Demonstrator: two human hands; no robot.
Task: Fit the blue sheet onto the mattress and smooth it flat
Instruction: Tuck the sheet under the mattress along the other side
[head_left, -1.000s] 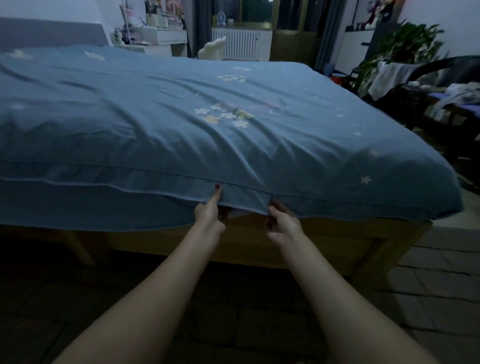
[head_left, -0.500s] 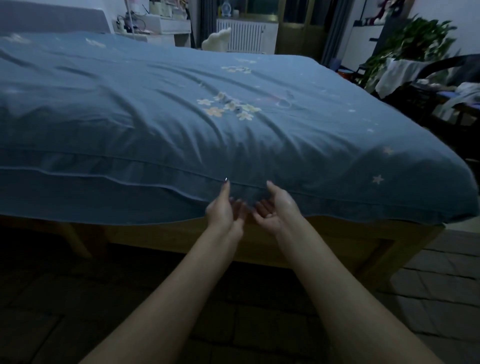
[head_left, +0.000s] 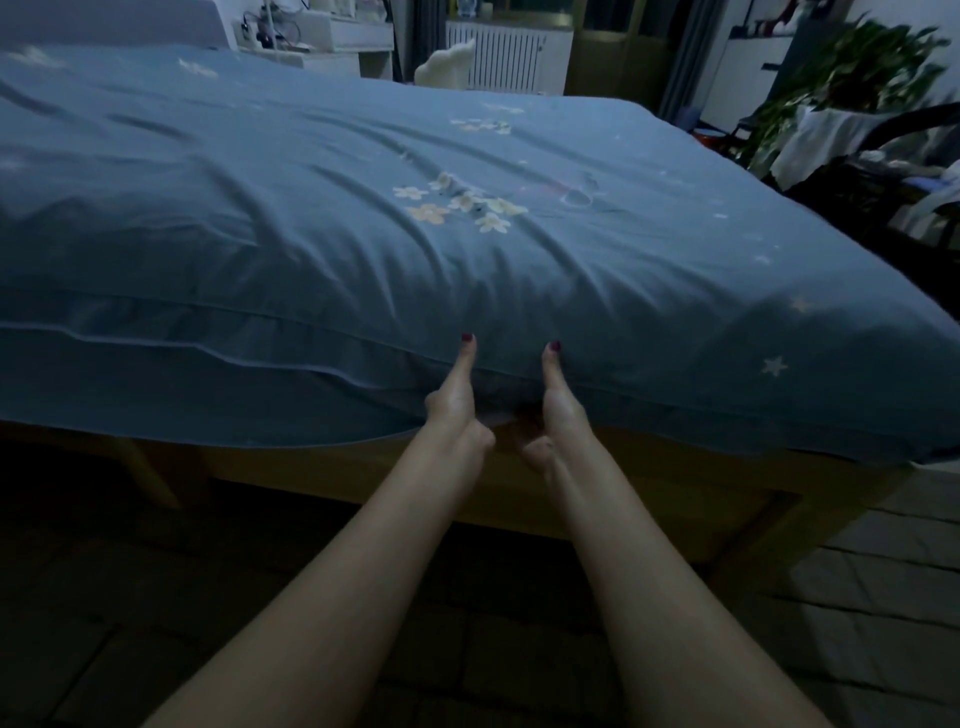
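The blue flower-printed cotton sheet (head_left: 363, 249) covers the mattress on the wooden bed frame (head_left: 649, 499). The left hand (head_left: 457, 405) and right hand (head_left: 553, 410) pinch its near hem, thumbs up. Pulling too hard could drag the far corners loose. The fingers seem tucked under the fabric.

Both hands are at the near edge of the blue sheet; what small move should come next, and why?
Probably a pull down and toward the person, then a tuck under. The left hand and right hand grip the blue sheet at its hem, thumbs on the side panel, and creases fan out from there across the top toward the flower print.
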